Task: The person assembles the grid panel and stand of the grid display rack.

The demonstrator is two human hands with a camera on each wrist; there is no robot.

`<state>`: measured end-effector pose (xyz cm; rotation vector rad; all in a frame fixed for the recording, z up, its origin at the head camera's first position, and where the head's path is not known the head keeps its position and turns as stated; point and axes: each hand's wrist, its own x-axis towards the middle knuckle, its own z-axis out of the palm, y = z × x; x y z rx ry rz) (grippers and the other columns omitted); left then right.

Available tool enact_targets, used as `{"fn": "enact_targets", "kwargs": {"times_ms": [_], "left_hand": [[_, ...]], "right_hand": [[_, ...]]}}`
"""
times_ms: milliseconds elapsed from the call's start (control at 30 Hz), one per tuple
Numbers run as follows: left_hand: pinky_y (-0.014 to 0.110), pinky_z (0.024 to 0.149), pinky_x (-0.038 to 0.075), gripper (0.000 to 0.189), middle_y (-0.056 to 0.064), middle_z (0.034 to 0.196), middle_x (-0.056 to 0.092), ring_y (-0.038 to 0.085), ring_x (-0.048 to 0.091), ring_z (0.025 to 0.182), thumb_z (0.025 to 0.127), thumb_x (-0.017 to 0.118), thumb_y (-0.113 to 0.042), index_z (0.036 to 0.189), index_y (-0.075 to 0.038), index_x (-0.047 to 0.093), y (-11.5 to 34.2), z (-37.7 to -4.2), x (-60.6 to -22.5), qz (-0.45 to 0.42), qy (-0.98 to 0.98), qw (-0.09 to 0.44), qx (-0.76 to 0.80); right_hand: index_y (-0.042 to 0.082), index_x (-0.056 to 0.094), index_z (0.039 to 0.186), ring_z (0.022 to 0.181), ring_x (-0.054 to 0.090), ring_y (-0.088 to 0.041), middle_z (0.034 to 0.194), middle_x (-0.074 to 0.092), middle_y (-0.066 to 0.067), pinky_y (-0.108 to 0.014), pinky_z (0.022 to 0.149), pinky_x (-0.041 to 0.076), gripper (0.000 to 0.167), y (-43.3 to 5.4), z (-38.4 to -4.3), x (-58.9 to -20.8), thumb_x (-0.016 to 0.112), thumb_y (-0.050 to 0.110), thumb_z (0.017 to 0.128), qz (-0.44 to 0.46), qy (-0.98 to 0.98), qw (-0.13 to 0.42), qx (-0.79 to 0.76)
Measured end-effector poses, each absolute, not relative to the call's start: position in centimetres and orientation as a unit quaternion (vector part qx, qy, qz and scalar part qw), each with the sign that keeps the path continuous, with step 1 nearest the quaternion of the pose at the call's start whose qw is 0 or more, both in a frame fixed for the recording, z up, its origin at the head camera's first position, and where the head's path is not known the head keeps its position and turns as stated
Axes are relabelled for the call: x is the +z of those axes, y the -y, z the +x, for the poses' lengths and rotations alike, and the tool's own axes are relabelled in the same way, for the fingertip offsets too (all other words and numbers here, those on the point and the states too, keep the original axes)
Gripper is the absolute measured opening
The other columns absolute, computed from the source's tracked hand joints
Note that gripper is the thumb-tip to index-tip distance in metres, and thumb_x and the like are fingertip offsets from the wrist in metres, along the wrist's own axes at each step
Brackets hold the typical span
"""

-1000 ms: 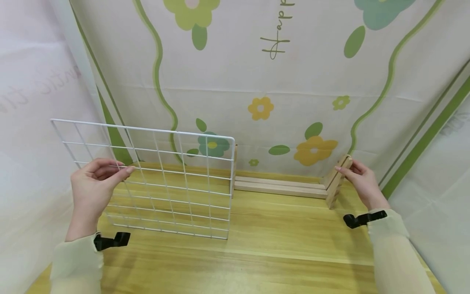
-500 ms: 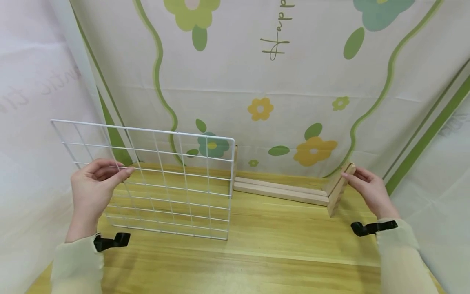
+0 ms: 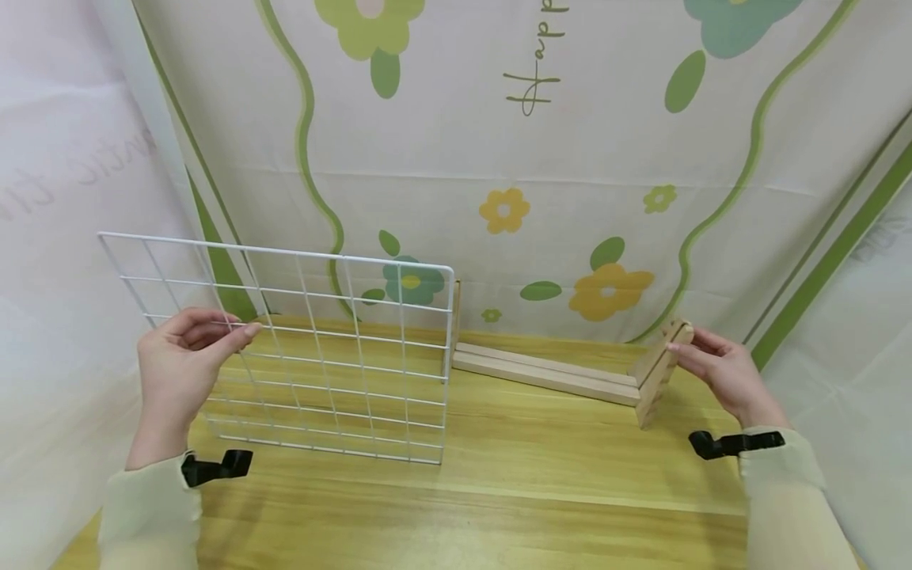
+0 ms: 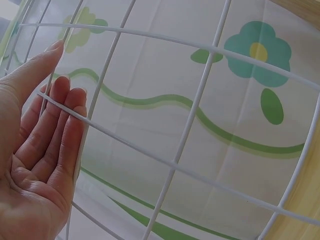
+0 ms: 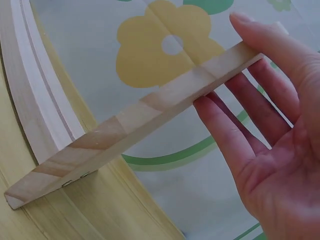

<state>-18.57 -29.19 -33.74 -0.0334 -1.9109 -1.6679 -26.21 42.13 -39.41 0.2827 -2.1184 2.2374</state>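
Note:
A white wire grid panel [image 3: 342, 257] stands upright on the left half of the table, its lower edge close to the tabletop. My left hand [image 3: 174, 360] pinches its wires near the left side; the left wrist view shows the thumb in front and fingertips around a bar [image 4: 140, 139]. At the right, my right hand [image 3: 730, 380] holds the top of an upright end piece [image 5: 115, 125] between thumb and fingers. This belongs to a pale wooden stand with a long grooved base [image 3: 549, 378]. Its other upright [image 3: 457, 317] rises behind the grid's right edge, partly hidden.
The wood-grain table [image 3: 499, 491] runs beneath everything. Behind it hangs a white cloth [image 3: 427, 134] printed with flowers, and similar cloths enclose the left [image 3: 50, 277] and right [image 3: 855, 356] sides.
My right hand has pulled the stand's right end toward me and slightly right, so the base now lies slanted. The left hand and the grid have stayed put.

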Motion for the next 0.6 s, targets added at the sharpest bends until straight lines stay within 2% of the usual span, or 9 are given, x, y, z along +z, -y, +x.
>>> {"fn": "enact_targets", "kwargs": {"times_ms": [100,267,400,600], "left_hand": [[0.013,0.064,0.054,0.024,-0.002,0.081,0.074,0.008,0.071,0.071,0.080,0.086,0.004,0.096,0.006,0.069,29.19,-18.64,-33.77,-0.014,0.717,0.298,-0.629],[0.014,0.064,0.054,0.024,-0.002,0.081,0.074,0.008,0.071,0.070,0.079,0.086,0.005,0.096,0.007,0.069,29.20,-18.67,-33.76,-0.016,0.712,0.299,-0.635],[0.013,0.064,0.054,0.024,-0.002,0.081,0.074,0.008,0.071,0.070,0.079,0.086,0.004,0.096,0.006,0.069,29.21,-18.65,-33.75,-0.014,0.716,0.298,-0.631],[0.013,0.064,0.054,0.025,-0.002,0.081,0.074,0.008,0.071,0.070,0.080,0.086,0.003,0.096,0.006,0.069,29.19,-18.64,-33.73,-0.012,0.719,0.297,-0.628]], "right_hand": [[0.023,0.071,0.125,0.103,0.069,-0.008,0.117,0.070,0.004,-0.027,0.086,0.056,0.041,-42.35,-25.94,-39.41,0.063,-0.007,0.098,0.093,0.675,0.022,0.732],[0.027,0.074,0.117,0.102,0.069,-0.008,0.116,0.071,0.006,-0.027,0.084,0.057,0.043,-42.51,-25.77,-39.58,0.062,-0.010,0.097,0.089,0.672,0.031,0.735],[0.026,0.072,0.119,0.102,0.069,-0.006,0.115,0.070,0.007,-0.025,0.083,0.057,0.042,-42.47,-25.64,-39.70,0.064,-0.009,0.097,0.082,0.679,0.042,0.728],[0.018,0.063,0.136,0.103,0.068,-0.005,0.117,0.069,0.010,-0.026,0.085,0.056,0.045,-42.17,-25.22,-39.71,0.066,-0.005,0.097,0.075,0.687,0.049,0.721]]}}
